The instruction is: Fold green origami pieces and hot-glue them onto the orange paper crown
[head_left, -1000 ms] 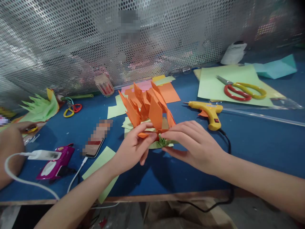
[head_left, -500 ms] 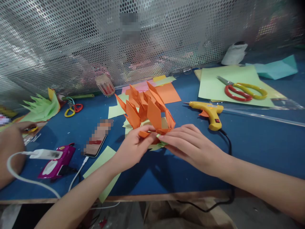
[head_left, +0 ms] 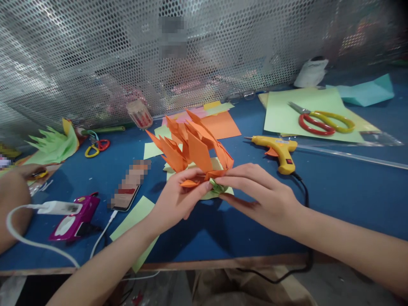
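Note:
An orange folded-paper flower (head_left: 199, 148) with long pointed petals tilts to the left above the blue table. Wrapped round its near left side, my left hand (head_left: 178, 195) grips it, thumb toward the base. At that base sits a small crumpled green paper piece (head_left: 218, 187). My right hand (head_left: 261, 193) closes its fingers on this green piece from the right. Beneath the flower, pale green paper sheets (head_left: 208, 196) lie on the table, partly covered by it. A yellow hot glue gun (head_left: 276, 149) rests to the right of my right hand.
Red-and-yellow-handled scissors (head_left: 321, 122) lie on green paper at the right. A phone (head_left: 129, 189) on a cable and a purple power strip (head_left: 75, 219) are at left, near another person's arm (head_left: 14, 199). A perforated metal panel (head_left: 223, 55) stands behind.
The orange flower has tipped further left, so more of the green piece at its base shows. My right hand's fingers have lifted and spread slightly around that piece.

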Demonstrator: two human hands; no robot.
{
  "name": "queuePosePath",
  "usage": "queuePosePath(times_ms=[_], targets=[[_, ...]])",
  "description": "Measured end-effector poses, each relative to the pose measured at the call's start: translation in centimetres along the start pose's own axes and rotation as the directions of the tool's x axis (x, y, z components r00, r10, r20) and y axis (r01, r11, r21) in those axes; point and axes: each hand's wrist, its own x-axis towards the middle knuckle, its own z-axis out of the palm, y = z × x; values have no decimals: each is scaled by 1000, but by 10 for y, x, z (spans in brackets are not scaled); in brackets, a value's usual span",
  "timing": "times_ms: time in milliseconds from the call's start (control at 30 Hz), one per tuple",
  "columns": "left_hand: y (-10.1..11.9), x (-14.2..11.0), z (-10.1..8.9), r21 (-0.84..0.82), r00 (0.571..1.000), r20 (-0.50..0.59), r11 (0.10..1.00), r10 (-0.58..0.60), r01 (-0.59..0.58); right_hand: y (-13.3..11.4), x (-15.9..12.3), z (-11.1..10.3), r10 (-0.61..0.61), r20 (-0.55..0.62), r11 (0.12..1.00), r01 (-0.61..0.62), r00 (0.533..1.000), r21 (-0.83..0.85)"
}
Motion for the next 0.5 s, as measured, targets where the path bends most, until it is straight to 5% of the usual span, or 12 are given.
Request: queuePosePath(times_ms=[500], targets=[[-2, -4, 16, -61, 995, -80, 997, -58, 53, -9, 6, 1, 154, -85, 988, -154, 984, 0]])
